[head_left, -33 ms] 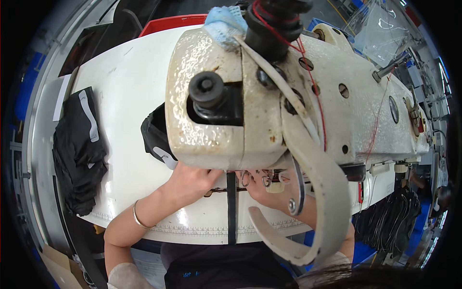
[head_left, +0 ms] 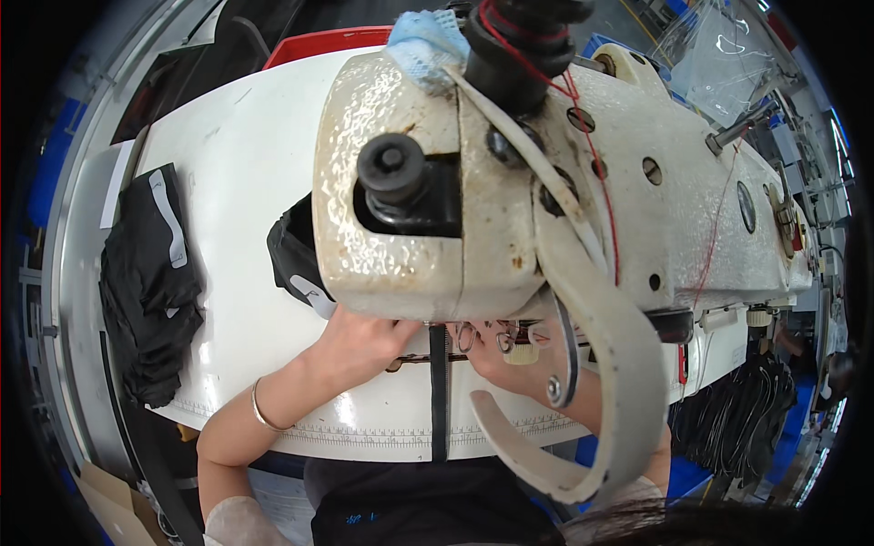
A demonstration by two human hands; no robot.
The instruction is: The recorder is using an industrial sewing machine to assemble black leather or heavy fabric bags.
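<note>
My left hand [head_left: 369, 337] lies on the white table just left of a narrow black strip [head_left: 440, 400]. Its bent thumb and fingers reach under the head of a white sewing machine [head_left: 391, 282], which covers the fingertips. On the other side of the strip is my right hand [head_left: 492, 359], largely behind metal thread loops [head_left: 466, 338] and a curved pale lever. Whether either hand grips anything is hidden. The strip runs from beneath the machine head over the table's front edge. Black fabric with a white label [head_left: 296, 250] lies beyond my left hand, partly behind the machine.
Folded black fabric [head_left: 150, 291] with white labels lies at the table's left. The pale curved lever [head_left: 628, 400] hangs over my right forearm. Red thread [head_left: 603, 182] runs down the machine. Many black strips [head_left: 737, 414] hang at the right; a red tray [head_left: 328, 44] stands behind.
</note>
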